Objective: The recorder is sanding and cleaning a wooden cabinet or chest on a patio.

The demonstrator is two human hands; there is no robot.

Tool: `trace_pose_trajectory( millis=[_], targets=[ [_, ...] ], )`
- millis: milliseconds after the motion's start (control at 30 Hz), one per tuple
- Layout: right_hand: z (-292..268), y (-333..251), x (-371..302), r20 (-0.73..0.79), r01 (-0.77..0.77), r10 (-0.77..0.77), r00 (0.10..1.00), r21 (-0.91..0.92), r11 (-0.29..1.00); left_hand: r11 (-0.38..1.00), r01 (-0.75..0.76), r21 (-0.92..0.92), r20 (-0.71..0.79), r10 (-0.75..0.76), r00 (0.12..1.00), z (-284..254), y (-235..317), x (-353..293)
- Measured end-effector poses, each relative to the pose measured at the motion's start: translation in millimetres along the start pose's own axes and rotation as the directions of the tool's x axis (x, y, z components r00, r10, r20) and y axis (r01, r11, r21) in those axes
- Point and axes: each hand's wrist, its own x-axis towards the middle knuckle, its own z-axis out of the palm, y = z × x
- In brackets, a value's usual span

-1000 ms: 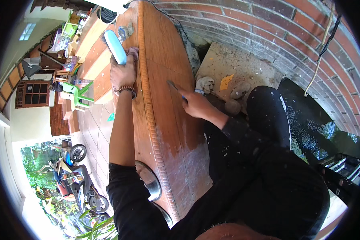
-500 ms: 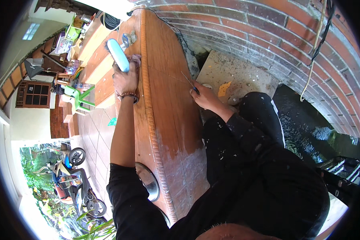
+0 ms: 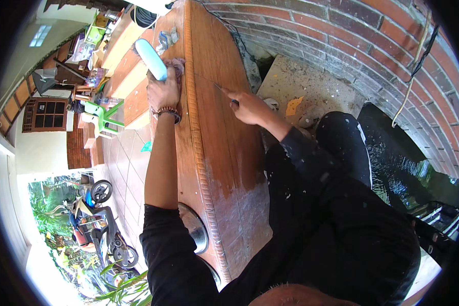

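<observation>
My left hand point(image 3: 164, 95) is closed around a light-blue-backed brush point(image 3: 151, 60) with dark bristles. A crumpled pinkish cloth point(image 3: 179, 64) bunches beside those fingers, against the beaded edge of a long brown wooden piece point(image 3: 227, 137). Over the wood's broad face, my right hand point(image 3: 250, 108) grips a thin pointed metal tool point(image 3: 218, 86) with a dark blue handle. Its tip is at or just above a fine line across the surface; contact is hard to tell. The wood is glossy brown around my right hand and whitish, dull nearer me.
A crumpled grey-blue rag point(image 3: 167, 40) lies on the wood's far end. To the right rise a brick wall point(image 3: 336, 30), a rough concrete slab point(image 3: 296, 76) and dark water point(image 3: 392, 148). A green chair point(image 3: 107, 115) and a motorbike point(image 3: 104, 224) stand on the left.
My right hand has moved up and left across the wood, bringing the tool's tip nearer the beaded edge. My left hand keeps its hold on the brush. The whole view has shifted slightly.
</observation>
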Motion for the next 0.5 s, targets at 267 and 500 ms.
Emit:
trace_pose_trajectory(
  millis=[267, 500],
  targets=[
    [-30.9, -39.2, 39.0, -0.41, -0.015, -0.03, 0.911, -0.106, 0.994, 0.786, 0.228, -0.575, 0.0, -0.28, 0.96, 3.0, -20.3, 10.4],
    [-32.2, -117.7, 179.3, -0.24, 0.381, -0.531, 0.812, -0.47, 0.796, 0.474, -0.013, -0.88, -0.1, -0.157, 0.983, 19.8, -37.0, 7.1]
  ],
)
